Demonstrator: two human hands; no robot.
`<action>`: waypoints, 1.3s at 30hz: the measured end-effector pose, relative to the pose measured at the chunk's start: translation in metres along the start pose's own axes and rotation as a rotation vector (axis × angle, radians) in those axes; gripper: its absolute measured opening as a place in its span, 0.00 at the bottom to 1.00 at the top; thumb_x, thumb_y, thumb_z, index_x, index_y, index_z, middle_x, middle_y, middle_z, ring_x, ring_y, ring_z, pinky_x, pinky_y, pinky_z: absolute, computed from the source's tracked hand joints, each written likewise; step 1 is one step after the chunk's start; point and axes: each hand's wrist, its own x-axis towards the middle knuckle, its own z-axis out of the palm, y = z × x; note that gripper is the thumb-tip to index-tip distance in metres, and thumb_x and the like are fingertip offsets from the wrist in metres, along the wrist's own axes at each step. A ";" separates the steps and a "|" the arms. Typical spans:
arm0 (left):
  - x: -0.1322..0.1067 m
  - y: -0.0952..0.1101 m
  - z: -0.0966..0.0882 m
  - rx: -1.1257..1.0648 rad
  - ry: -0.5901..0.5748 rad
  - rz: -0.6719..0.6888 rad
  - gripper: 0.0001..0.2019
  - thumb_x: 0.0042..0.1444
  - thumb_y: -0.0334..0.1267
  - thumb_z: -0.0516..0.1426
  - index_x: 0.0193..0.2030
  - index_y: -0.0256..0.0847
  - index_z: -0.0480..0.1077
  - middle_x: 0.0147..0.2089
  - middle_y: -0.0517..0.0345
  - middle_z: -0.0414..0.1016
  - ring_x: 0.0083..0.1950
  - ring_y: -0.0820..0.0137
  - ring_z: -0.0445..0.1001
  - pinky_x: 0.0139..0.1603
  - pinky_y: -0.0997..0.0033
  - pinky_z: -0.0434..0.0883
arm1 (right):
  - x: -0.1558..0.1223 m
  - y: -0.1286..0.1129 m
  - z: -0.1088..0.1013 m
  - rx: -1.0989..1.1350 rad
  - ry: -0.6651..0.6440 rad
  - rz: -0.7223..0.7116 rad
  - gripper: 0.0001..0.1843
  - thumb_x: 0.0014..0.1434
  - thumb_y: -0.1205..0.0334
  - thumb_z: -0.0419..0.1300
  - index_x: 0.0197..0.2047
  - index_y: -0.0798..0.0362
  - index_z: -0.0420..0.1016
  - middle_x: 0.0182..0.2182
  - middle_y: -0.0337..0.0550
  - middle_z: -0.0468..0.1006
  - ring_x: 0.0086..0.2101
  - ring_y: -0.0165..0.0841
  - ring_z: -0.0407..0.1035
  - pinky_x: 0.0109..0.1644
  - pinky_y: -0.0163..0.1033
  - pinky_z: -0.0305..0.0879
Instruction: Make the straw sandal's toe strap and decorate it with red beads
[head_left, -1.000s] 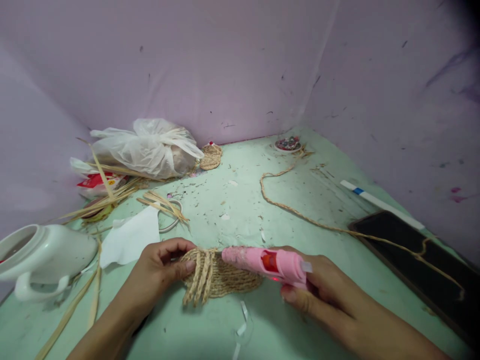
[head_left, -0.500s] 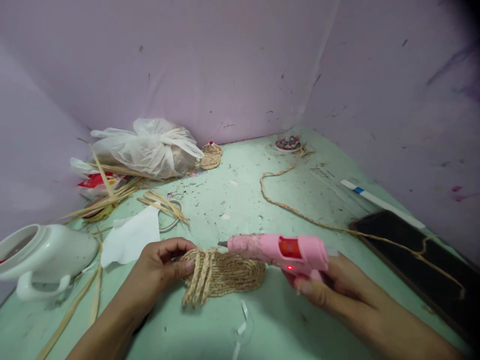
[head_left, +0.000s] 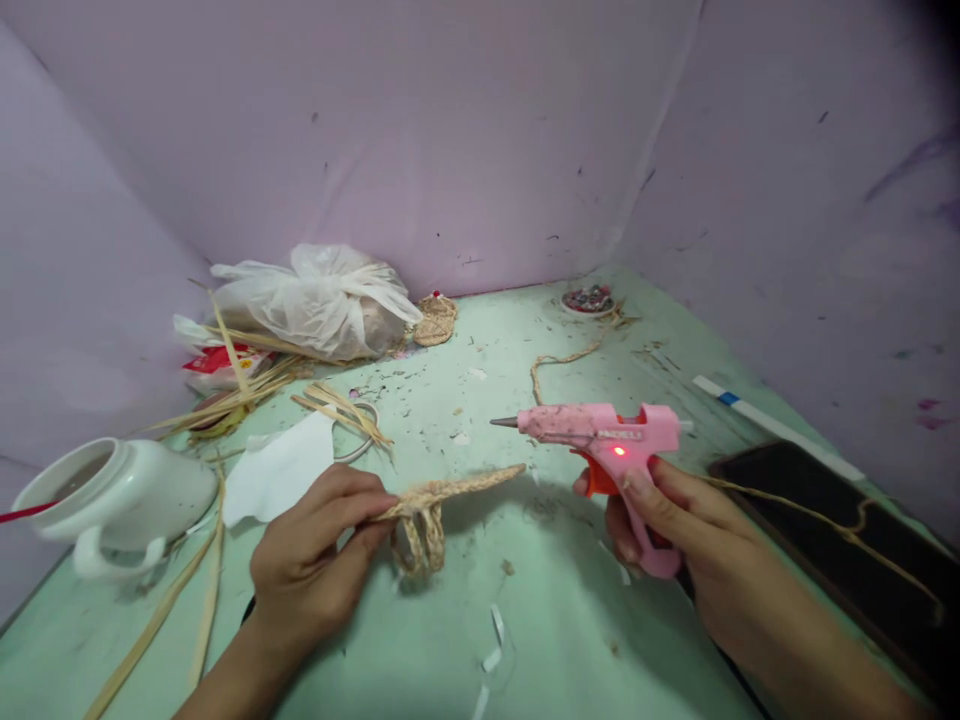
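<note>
Pale green tabletop [head_left: 420, 665], strewn with scraps, enclosed by lilac walls [head_left: 480, 130]. Woven straw piece [head_left: 480, 483]: held nearly edge-on over the near middle, its left end pinched between thumb and fingers of the left hand [head_left: 322, 550]; braided loops [head_left: 433, 540] seen beneath. Pink glue gun [head_left: 652, 430]: grasped by the handle in the right hand [head_left: 675, 515], nozzle pointed left, clear of the straw, red light lit. White jug [head_left: 169, 490]: placed at left. Knotted plastic bag [head_left: 330, 300]: set at the back.

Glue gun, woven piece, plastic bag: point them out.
Glue gun [head_left: 611, 433], head view: pink body.
Woven piece [head_left: 454, 489], head view: middle of its edge.
Plastic bag [head_left: 322, 310], head view: middle of its front.
</note>
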 end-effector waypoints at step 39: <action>0.003 -0.009 0.012 0.180 -0.489 -0.319 0.10 0.47 0.30 0.54 0.36 0.40 0.72 0.35 0.56 0.75 0.35 0.67 0.72 0.37 0.71 0.67 | 0.031 0.020 0.078 -0.800 -0.302 -0.488 0.13 0.53 0.72 0.55 0.41 0.54 0.74 0.37 0.45 0.73 0.40 0.37 0.60 0.43 0.45 0.55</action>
